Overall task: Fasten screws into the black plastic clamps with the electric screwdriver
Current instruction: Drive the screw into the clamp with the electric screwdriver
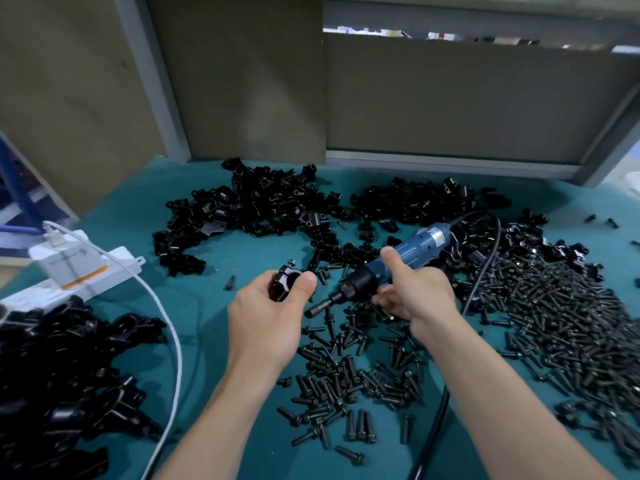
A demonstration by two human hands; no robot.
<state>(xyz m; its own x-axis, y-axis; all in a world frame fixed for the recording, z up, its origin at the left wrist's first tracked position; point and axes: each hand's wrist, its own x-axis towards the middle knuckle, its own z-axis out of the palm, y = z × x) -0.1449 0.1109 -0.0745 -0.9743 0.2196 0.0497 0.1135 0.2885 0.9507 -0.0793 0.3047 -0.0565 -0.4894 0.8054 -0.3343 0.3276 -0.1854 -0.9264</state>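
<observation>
My left hand (268, 318) grips a black plastic clamp (284, 283) above the teal table, with a screw head sticking out of the clamp's top. My right hand (414, 294) holds the blue electric screwdriver (394, 259) by its body. Its black nose and bit (320, 308) point down and left, just right of the clamp and apart from it. The fingers of the right hand also seem to pinch a small screw underneath, though this is hard to make out.
Loose black screws (519, 323) cover the table (214, 320) at centre and right. Piles of black clamps lie at the back (263, 202) and at the near left (65, 368). A white power strip (83, 271) with a white cable (173, 334) sits left. Cardboard panels stand behind.
</observation>
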